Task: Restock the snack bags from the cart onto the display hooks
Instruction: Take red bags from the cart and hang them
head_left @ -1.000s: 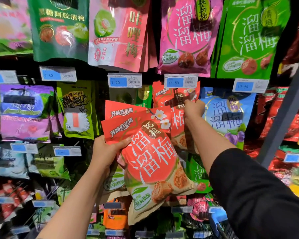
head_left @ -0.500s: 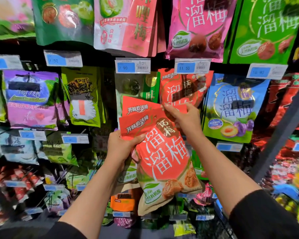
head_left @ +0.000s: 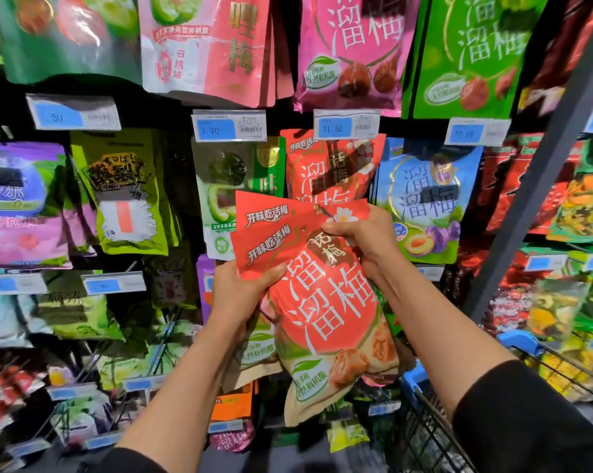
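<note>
I hold a small stack of red snack bags [head_left: 326,302] with white lettering in front of the display wall. My left hand [head_left: 244,295] grips the stack at its left edge, thumb across the front. My right hand [head_left: 363,233] pinches the top right corner of the front bag. Just above, a matching red bag [head_left: 326,165] hangs on its hook under the 11.50 price tag [head_left: 346,126]. The hook itself is hidden behind the bags.
Hanging bags fill the wall: a blue one [head_left: 425,199] to the right, a green-white one [head_left: 237,186] to the left, pink [head_left: 349,46] and green [head_left: 469,52] above. The cart's wire basket [head_left: 435,431] with blue corners stands at lower right. A grey upright post [head_left: 541,172] slants at right.
My right hand came down from the hanging red bag and took the top corner of the front bag in the stack. The view tilted downward, bringing the cart into sight.
</note>
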A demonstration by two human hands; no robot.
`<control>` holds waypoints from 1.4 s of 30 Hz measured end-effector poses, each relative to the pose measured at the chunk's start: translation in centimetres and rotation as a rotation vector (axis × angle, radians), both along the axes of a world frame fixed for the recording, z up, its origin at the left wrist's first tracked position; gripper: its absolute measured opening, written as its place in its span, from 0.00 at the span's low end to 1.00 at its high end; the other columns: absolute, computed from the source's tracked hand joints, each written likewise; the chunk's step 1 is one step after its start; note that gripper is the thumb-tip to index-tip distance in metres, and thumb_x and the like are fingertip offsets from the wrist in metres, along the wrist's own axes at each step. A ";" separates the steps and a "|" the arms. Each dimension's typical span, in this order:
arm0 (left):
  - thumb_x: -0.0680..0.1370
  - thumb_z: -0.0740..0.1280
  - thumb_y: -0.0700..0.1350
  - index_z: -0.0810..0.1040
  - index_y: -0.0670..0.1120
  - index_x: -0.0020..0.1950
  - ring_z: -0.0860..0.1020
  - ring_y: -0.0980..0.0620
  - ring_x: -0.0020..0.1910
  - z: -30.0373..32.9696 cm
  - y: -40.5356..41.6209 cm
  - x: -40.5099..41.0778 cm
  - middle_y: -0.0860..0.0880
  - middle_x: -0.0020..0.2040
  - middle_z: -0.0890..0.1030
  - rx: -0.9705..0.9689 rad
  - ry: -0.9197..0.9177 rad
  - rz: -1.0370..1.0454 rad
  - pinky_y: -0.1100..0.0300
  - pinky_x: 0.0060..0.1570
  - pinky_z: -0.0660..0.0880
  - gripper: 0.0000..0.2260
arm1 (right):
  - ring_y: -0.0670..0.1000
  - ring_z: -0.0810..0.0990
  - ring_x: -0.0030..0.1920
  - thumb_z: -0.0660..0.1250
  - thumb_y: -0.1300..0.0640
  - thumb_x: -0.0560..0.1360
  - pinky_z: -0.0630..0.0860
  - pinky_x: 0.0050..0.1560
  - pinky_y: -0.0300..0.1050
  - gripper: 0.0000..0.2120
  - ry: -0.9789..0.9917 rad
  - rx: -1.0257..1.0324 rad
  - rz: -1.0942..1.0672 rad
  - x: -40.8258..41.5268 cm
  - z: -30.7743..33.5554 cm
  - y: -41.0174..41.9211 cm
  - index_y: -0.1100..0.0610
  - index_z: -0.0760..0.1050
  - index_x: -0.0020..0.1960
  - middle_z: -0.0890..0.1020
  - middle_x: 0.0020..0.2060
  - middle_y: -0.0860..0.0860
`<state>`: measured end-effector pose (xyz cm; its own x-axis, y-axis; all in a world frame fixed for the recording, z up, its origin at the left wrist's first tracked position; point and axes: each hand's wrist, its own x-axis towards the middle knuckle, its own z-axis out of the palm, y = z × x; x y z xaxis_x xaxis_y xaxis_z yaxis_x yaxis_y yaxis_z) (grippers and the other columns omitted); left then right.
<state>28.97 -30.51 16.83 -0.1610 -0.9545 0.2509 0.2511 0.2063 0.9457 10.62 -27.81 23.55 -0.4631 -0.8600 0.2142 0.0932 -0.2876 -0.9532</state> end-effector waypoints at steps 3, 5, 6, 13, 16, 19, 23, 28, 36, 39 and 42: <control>0.71 0.74 0.40 0.81 0.37 0.43 0.83 0.48 0.36 0.3 0.0 0.0 0.45 0.36 0.85 -0.005 0.002 0.015 0.56 0.41 0.79 0.07 | 0.49 0.80 0.26 0.72 0.77 0.62 0.75 0.27 0.38 0.12 -0.003 -0.009 -0.060 -0.1 1.1 -0.2 0.62 0.79 0.37 0.82 0.26 0.51; 0.71 0.73 0.50 0.77 0.29 0.40 0.79 0.50 0.32 0.4 -0.2 0.5 0.41 0.31 0.81 -0.015 0.009 0.070 0.56 0.40 0.77 0.21 | 0.49 0.80 0.25 0.72 0.76 0.62 0.75 0.26 0.39 0.11 -0.025 -0.012 -0.090 -0.6 1.9 -0.5 0.62 0.77 0.36 0.81 0.25 0.51; 0.69 0.73 0.54 0.77 0.30 0.41 0.77 0.50 0.34 0.3 -0.5 1.0 0.40 0.33 0.80 -0.016 0.014 0.094 0.55 0.40 0.75 0.25 | 0.50 0.80 0.25 0.73 0.76 0.62 0.75 0.27 0.40 0.12 -0.052 -0.016 -0.110 -1.0 2.3 -0.7 0.62 0.76 0.36 0.81 0.25 0.52; 0.60 0.75 0.65 0.72 0.48 0.27 0.76 0.49 0.34 -1.2 -2.3 4.5 0.43 0.31 0.78 0.011 -0.120 0.311 0.42 0.39 0.76 0.22 | 0.53 0.79 0.26 0.74 0.75 0.60 0.78 0.29 0.47 0.14 -0.196 -0.041 -0.322 -4.3 5.3 -3.0 0.62 0.72 0.35 0.79 0.32 0.58; 0.64 0.77 0.61 0.71 0.45 0.32 0.76 0.48 0.35 -0.1 -1.9 5.9 0.41 0.33 0.79 0.008 -0.093 0.349 0.46 0.40 0.76 0.23 | 0.54 0.80 0.31 0.75 0.76 0.58 0.79 0.30 0.48 0.17 -0.209 -0.062 -0.360 -4.3 6.2 -4.2 0.63 0.73 0.39 0.80 0.35 0.60; 0.72 0.74 0.50 0.70 0.44 0.31 0.76 0.53 0.31 0.9 -2.2 7.1 0.49 0.29 0.79 -0.009 -0.039 0.418 0.56 0.38 0.75 0.17 | 0.55 0.81 0.35 0.75 0.75 0.57 0.81 0.31 0.53 0.16 -0.228 -0.074 -0.366 -4.4 6.9 -5.3 0.64 0.74 0.39 0.80 0.38 0.61; 0.74 0.73 0.48 0.69 0.44 0.33 0.74 0.61 0.26 2.6 -2.8 8.9 0.48 0.31 0.75 -0.055 -0.001 0.486 0.63 0.33 0.73 0.16 | 0.55 0.82 0.33 0.76 0.75 0.56 0.78 0.27 0.46 0.21 -0.238 -0.082 -0.372 -4.8 7.7 -5.9 0.70 0.77 0.48 0.82 0.42 0.62; 0.74 0.73 0.50 0.69 0.45 0.32 0.76 0.54 0.29 4.0 -3.2 9.7 0.49 0.29 0.77 -0.107 -0.015 0.489 0.60 0.35 0.74 0.17 | 0.58 0.84 0.38 0.75 0.74 0.58 0.82 0.33 0.55 0.14 -0.198 -0.053 -0.440 -4.8 8.2 -6.9 0.67 0.77 0.40 0.83 0.39 0.61; 0.76 0.70 0.44 0.67 0.45 0.31 0.73 0.64 0.19 4.5 -1.9 8.1 0.59 0.19 0.75 -0.080 0.017 0.429 0.72 0.21 0.67 0.16 | 0.56 0.83 0.36 0.73 0.71 0.58 0.81 0.39 0.62 0.13 -0.089 -0.038 -0.527 -5.8 8.4 -8.7 0.57 0.74 0.28 0.81 0.30 0.53; 0.76 0.70 0.45 0.72 0.44 0.34 0.77 0.63 0.23 4.3 -2.3 8.2 0.58 0.23 0.78 -0.077 0.029 0.404 0.69 0.25 0.72 0.13 | 0.56 0.82 0.36 0.75 0.62 0.57 0.80 0.37 0.62 0.08 0.057 -0.017 -0.614 -6.1 7.6 -9.7 0.58 0.77 0.32 0.82 0.33 0.53; 0.75 0.71 0.45 0.76 0.43 0.39 0.80 0.59 0.27 3.6 -2.9 8.2 0.55 0.28 0.82 -0.024 0.076 0.365 0.65 0.28 0.76 0.09 | 0.60 0.81 0.51 0.77 0.51 0.60 0.77 0.48 0.52 0.29 0.320 0.090 -0.782 -4.4 6.8 -9.0 0.60 0.74 0.57 0.82 0.52 0.58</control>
